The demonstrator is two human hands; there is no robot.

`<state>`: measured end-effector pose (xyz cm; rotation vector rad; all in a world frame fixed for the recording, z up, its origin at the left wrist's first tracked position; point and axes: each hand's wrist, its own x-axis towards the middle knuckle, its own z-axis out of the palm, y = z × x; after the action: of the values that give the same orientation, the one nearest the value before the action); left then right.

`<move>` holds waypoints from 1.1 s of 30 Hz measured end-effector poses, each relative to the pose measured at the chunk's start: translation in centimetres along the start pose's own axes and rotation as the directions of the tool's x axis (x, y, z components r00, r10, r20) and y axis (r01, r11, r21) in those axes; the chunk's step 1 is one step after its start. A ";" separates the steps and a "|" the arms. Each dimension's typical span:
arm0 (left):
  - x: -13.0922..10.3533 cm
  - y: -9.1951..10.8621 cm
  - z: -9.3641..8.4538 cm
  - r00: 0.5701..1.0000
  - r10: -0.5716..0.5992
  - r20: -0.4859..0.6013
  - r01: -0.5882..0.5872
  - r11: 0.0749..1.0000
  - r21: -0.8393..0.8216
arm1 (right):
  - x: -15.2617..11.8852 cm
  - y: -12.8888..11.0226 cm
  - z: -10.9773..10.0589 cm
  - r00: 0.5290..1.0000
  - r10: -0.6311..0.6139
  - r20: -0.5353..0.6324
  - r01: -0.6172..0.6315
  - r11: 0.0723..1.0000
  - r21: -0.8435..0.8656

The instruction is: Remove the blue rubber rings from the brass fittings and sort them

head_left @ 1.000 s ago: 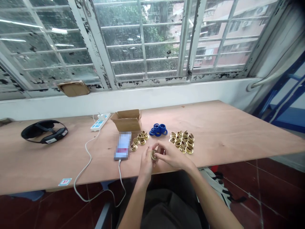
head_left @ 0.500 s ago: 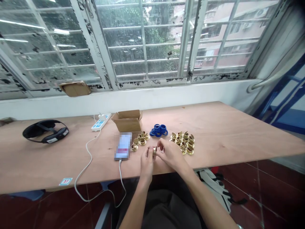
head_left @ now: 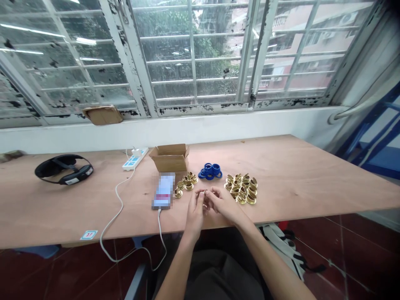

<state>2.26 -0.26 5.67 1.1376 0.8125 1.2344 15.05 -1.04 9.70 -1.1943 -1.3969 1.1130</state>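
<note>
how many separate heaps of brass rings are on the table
2. The smaller brass heap lies left of the blue rings, beside the phone; the larger brass heap lies right of them. More brass pieces may be hidden between the hands.

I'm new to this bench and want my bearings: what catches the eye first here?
The two hands, left hand and right hand, meet at the table's near edge. Just behind them lie blue rings, with brass fittings heaped to the right. A phone lies left of them.
</note>
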 end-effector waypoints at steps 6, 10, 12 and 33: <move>0.0 -0.3 -0.2 0.998 0.044 -0.036 -0.043 0.999 0.034 | 0.1 0.5 0.3 0.995 -0.018 0.103 0.014 0.999 0.039; 0.0 -0.3 0.0 0.999 0.032 -0.007 -0.031 0.999 0.017 | 0.3 0.5 -0.7 0.982 -0.021 0.188 0.017 1.000 0.023; -0.1 -0.2 0.2 1.000 0.024 -0.003 -0.024 1.000 0.007 | 0.3 0.5 -1.2 0.975 -0.011 0.220 0.004 0.999 0.032; 0.1 -0.4 -0.1 0.993 -0.070 -0.092 0.058 0.991 -0.121 | -0.3 -1.6 -0.8 0.969 -0.147 0.198 0.170 0.979 -0.110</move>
<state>2.30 -0.08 5.26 0.9561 0.8310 1.2740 15.69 -1.50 11.33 -1.0640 -1.6992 1.0591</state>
